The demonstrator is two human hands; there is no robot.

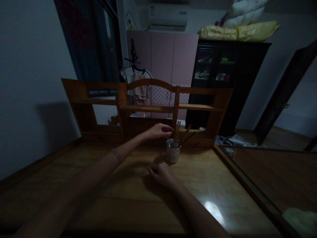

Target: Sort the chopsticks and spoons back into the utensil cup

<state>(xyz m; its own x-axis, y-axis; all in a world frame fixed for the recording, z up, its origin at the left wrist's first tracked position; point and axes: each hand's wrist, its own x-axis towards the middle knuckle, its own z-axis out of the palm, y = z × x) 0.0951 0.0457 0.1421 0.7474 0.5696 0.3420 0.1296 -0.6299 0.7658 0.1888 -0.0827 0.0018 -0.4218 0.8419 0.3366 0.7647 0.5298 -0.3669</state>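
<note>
A white perforated utensil holder [172, 154] stands upright on the wooden desktop [119, 198]. Several wooden chopsticks [177, 129] and other thin wooden utensils [187, 138] lean out of its top. Just left of the chopsticks hovers my left hand [161, 131], its fingers bent together in a pinch. Whatever may be between those fingertips is too small and dark to make out. A pale bangle [118, 155] circles my left wrist. My right hand [162, 174] rests on the desktop in front of the holder, fingers curled in, with nothing visible in it.
A wooden shelf unit [148, 108] rises along the desk's back edge, behind the holder. At the right runs a raised wooden edge [247, 185], with a brown surface [279, 178] beyond it. Clothes on a rack [140, 81], a pink wardrobe [162, 56] and a dark cabinet [228, 89] stand farther back.
</note>
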